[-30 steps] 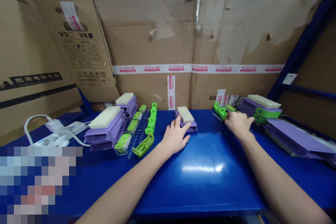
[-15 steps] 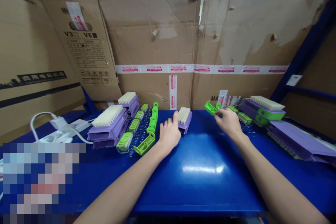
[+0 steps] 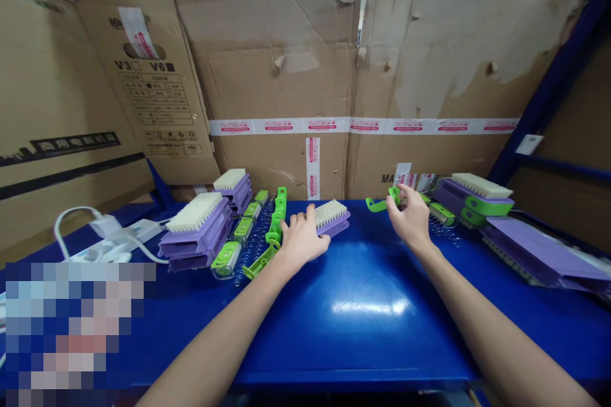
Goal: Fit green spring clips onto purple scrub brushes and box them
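In the head view my left hand [image 3: 303, 238] grips the left end of a purple brush [image 3: 334, 224] with pale bristles facing up. Its thumb is on the near side and its fingers reach over the far side. Out to the right, my right hand [image 3: 411, 216] pinches a curved green plastic piece [image 3: 377, 205] between thumb and fingers, just above the blue table. A row of similar green pieces [image 3: 275, 222] lies left of my left hand, its nearest piece partly behind my wrist.
Stacked purple brushes [image 3: 195, 229] stand at the left, beside clear-and-green parts [image 3: 226, 259] and metal springs [image 3: 258, 229]. At right are brushes with green pieces [image 3: 487, 206] and a bristle-down purple brush [image 3: 539, 251]. Cardboard [image 3: 267, 89] walls the back; a power strip [image 3: 138, 230] lies left.
My left hand has closed around the brush, which now lies turned more sideways. My right hand has tilted the green piece and shifted slightly left.
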`<state>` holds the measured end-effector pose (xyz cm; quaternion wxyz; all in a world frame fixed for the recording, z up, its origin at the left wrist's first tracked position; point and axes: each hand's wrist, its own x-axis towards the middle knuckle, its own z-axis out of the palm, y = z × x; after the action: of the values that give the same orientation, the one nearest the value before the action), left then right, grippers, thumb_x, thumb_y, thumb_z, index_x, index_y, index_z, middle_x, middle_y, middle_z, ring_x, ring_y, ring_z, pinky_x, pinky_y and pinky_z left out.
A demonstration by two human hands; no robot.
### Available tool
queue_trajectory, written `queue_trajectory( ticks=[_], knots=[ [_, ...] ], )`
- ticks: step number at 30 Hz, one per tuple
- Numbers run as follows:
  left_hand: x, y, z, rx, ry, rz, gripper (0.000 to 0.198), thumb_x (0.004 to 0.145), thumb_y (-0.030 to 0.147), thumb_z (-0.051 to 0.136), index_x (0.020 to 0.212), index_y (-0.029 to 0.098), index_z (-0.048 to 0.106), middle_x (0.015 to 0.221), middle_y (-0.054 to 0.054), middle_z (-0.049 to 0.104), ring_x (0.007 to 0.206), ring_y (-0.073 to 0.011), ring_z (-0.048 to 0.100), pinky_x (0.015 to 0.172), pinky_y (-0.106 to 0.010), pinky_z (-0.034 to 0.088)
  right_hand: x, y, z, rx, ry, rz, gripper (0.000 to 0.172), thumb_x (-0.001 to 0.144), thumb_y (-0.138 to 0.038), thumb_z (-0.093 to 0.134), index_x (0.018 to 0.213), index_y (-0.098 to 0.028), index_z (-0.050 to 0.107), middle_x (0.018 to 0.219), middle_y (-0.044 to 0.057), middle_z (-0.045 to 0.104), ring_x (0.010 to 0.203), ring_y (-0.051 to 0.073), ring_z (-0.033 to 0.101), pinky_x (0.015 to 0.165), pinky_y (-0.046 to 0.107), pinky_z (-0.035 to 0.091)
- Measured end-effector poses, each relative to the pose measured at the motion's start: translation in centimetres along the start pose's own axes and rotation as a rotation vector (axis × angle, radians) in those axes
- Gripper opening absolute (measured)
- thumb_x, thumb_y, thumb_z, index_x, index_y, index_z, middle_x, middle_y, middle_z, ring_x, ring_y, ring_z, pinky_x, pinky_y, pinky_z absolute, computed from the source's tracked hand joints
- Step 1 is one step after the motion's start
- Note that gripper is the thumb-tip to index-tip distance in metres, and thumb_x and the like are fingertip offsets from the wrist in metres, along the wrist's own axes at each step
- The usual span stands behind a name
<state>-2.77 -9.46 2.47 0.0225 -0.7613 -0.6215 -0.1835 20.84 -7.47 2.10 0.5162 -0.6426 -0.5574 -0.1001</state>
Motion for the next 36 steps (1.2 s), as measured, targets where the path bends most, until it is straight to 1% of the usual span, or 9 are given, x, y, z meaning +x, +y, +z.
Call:
queue_trajectory(
  ticks=[5, 12, 16, 20, 24, 28, 31, 33, 36],
  knots=[
    [0.2, -0.2, 0.4, -0.015, 0.027, -0.011, 0.083, 0.071, 0.067, 0.055, 0.132, 0.015, 0.035, 0.118, -0.020, 0.058, 0.114, -0.0374, 0.051, 0.098, -0.058, 0.031, -0.3, -0.1, 0.6, 0.193, -0.102, 0.213, 0.045, 0.080, -0.041, 0.045, 0.107, -0.012, 0.065, 0.094, 0.011, 0.066, 0.082, 0.022, 0.060, 0.075, 0.034, 0.050],
    [0.5, -0.2, 0.6, -0.092, 0.161, 0.125, 0.071, 0.075, 0.056, 0.062, 0.129, 0.018, 0.037, 0.114, -0.013, 0.061, 0.108, -0.0294, 0.056, 0.088, -0.039, 0.044, -1.2, 0.3, 2.2, 0.511, -0.352, 0.429, 0.043, 0.073, -0.044, 0.048, 0.094, -0.014, 0.071, 0.080, 0.005, 0.068, 0.064, 0.017, 0.058, 0.050, 0.026, 0.046],
    [0.3, -0.3, 0.4, -0.214, 0.258, 0.313, 0.066, 0.078, 0.054, 0.061, 0.129, 0.021, 0.033, 0.122, -0.010, 0.056, 0.113, -0.0258, 0.053, 0.094, -0.038, 0.043, -1.3, -0.5, 2.5, 0.727, -0.376, 0.497, 0.038, 0.068, -0.043, 0.052, 0.085, -0.014, 0.070, 0.081, 0.005, 0.069, 0.071, 0.019, 0.061, 0.056, 0.026, 0.046],
    [0.2, -0.3, 0.4, -0.217, 0.224, 0.499, 0.065, 0.078, 0.049, 0.063, 0.128, 0.022, 0.033, 0.121, -0.009, 0.055, 0.112, -0.0261, 0.053, 0.096, -0.041, 0.043, -1.4, -1.3, 2.2, 0.899, -0.374, 0.486, 0.032, 0.065, -0.042, 0.057, 0.082, -0.017, 0.068, 0.091, 0.004, 0.070, 0.083, 0.021, 0.063, 0.066, 0.027, 0.049],
    [0.4, -0.7, 0.5, -0.227, 0.215, 0.555, 0.068, 0.077, 0.044, 0.066, 0.130, 0.022, 0.030, 0.124, -0.009, 0.052, 0.114, -0.0256, 0.050, 0.099, -0.040, 0.042, -1.8, -1.5, 2.4, 0.944, -0.366, 0.541, 0.038, 0.066, -0.048, 0.061, 0.087, -0.016, 0.065, 0.092, 0.006, 0.070, 0.083, 0.022, 0.064, 0.067, 0.028, 0.048],
    [0.8, -1.4, 0.5, -0.210, 0.203, 0.563, 0.072, 0.072, 0.035, 0.068, 0.131, 0.021, 0.030, 0.124, -0.009, 0.052, 0.114, -0.0265, 0.050, 0.099, -0.042, 0.041, -2.5, -1.6, 3.0, 0.890, -0.373, 0.467, 0.046, 0.071, -0.056, 0.058, 0.090, -0.015, 0.065, 0.089, 0.007, 0.069, 0.085, 0.022, 0.062, 0.070, 0.030, 0.047],
    [1.0, -1.6, 0.6, -0.161, 0.232, 0.551, 0.073, 0.069, 0.034, 0.068, 0.131, 0.020, 0.034, 0.120, -0.011, 0.056, 0.113, -0.0288, 0.052, 0.105, -0.050, 0.031, -3.0, -2.1, 3.1, 0.815, -0.355, 0.349, 0.049, 0.077, -0.059, 0.051, 0.092, -0.015, 0.066, 0.089, 0.007, 0.068, 0.084, 0.022, 0.061, 0.072, 0.031, 0.046],
    [1.0, -1.6, 0.7, -0.116, 0.267, 0.541, 0.073, 0.068, 0.038, 0.070, 0.130, 0.019, 0.037, 0.119, -0.011, 0.057, 0.112, -0.0297, 0.052, 0.108, -0.054, 0.023, -3.3, -2.6, 3.2, 0.749, -0.337, 0.252, 0.048, 0.082, -0.057, 0.046, 0.093, -0.015, 0.066, 0.092, 0.007, 0.067, 0.086, 0.021, 0.060, 0.076, 0.032, 0.045],
    [1.0, -1.4, 0.8, -0.055, 0.295, 0.536, 0.081, 0.064, 0.054, 0.073, 0.128, 0.017, 0.041, 0.116, -0.013, 0.059, 0.109, -0.0309, 0.053, 0.106, -0.055, 0.023, -3.8, -3.2, 3.2, 0.623, -0.329, 0.108, 0.044, 0.087, -0.052, 0.039, 0.095, -0.018, 0.065, 0.096, 0.007, 0.065, 0.090, 0.021, 0.058, 0.083, 0.035, 0.043]
  ],
)
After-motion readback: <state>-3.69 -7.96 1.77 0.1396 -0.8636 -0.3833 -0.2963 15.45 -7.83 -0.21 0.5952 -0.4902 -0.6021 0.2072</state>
